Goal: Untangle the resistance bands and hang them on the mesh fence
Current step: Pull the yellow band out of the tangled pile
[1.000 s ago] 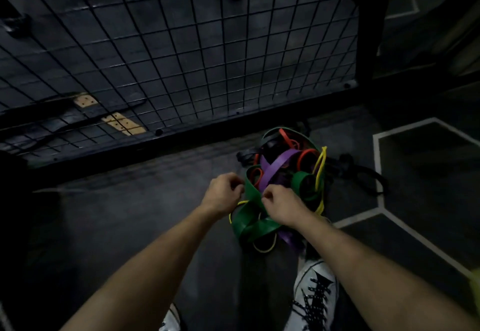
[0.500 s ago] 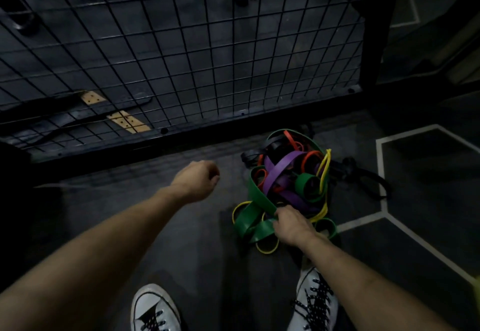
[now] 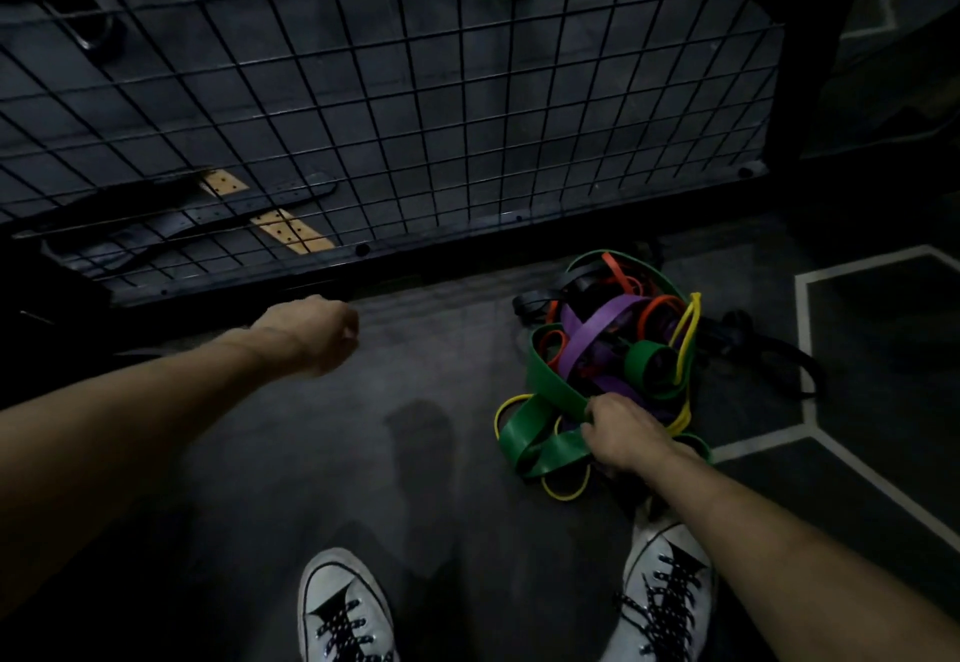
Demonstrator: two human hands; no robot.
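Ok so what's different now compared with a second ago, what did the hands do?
The left hand let go of the wide green band and swung out to the left, curled and holding nothing. The right hand kept its grip on that band, lower in the tangle. The pile of bands is still on the floor by the mesh fence.

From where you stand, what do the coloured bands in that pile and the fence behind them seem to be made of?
The bands look like rubber or latex: flat, smooth strips with a dull sheen that curl and fold limply, and the wide green band bends where the right hand grips it. The fence looks like dark-coated metal wire: thin, straight rods crossed in a rigid square grid. The dim light leaves both finishes uncertain.
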